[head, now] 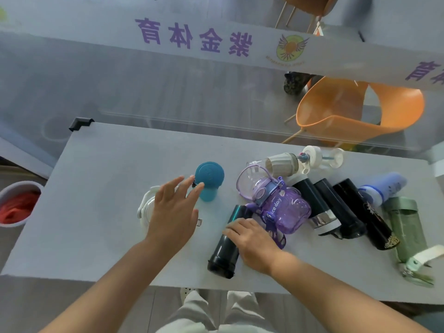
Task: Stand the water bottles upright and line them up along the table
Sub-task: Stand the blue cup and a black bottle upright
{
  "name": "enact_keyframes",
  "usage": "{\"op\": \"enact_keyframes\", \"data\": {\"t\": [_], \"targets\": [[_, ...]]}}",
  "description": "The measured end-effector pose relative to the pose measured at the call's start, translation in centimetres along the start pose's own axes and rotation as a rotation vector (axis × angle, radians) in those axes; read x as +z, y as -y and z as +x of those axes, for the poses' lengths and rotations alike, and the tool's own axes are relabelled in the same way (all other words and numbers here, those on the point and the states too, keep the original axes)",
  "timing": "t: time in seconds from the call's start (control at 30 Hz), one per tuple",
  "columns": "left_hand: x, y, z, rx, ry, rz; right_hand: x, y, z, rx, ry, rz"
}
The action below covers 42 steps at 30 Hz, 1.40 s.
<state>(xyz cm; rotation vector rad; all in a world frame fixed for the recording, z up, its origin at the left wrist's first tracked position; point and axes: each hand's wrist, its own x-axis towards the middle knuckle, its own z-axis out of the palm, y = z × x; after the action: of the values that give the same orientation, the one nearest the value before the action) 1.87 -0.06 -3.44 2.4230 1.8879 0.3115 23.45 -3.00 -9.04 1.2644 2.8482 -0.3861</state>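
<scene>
On the grey table [103, 236] a blue bottle [208, 180] stands upright. My left hand [174, 210] hovers beside it with spread fingers, over a white-rimmed clear bottle [145, 205] that it partly hides. My right hand [252, 239] grips a dark bottle [224, 248] lying on its side. To the right lie a purple bottle [281, 207], several black bottles [341, 207], a green bottle [406, 227], a light blue bottle [384, 188] and a clear white-capped one [295, 162].
A white bin [9, 193] with red contents stands left of the table. An orange chair [348, 111] sits beyond the table's far right edge. A black corner guard [80, 123] caps the far left corner. A white banner [240, 42] with purple lettering runs behind.
</scene>
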Motion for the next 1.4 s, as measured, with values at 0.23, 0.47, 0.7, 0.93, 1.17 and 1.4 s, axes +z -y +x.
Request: {"op": "enact_keyframes", "data": {"t": [0.23, 0.47, 0.7, 0.93, 1.17, 1.4], "targets": [[-0.2, -3.3, -4.3, -0.116, -0.112, -0.015, 1.1, -0.5, -0.2, -0.298, 0.248, -0.185], [0.8, -5.6, -8.1, -0.296, -0.089, -0.008, 2.9, -1.5, 0.7, -0.375, 0.132, -0.275], [1.8, -8.5, -10.1, -0.457, 0.035, -0.253, 1.4, -2.0, 0.8, -0.181, -0.133, 0.078], [1.5, -9.9, -7.3, -0.544, -0.068, -0.457, -0.5, -1.3, 1.5, 0.083, -0.13, 0.565], [1.6, -9.5, -5.4, -0.541, -0.146, -0.471, -1.0, -0.7, 1.5, 0.215, 0.0, 0.859], [2.1, -10.9, -5.3, -0.529, -0.148, -0.442, -0.3, -2.8, 0.0, 0.178, 0.037, 0.663]]}}
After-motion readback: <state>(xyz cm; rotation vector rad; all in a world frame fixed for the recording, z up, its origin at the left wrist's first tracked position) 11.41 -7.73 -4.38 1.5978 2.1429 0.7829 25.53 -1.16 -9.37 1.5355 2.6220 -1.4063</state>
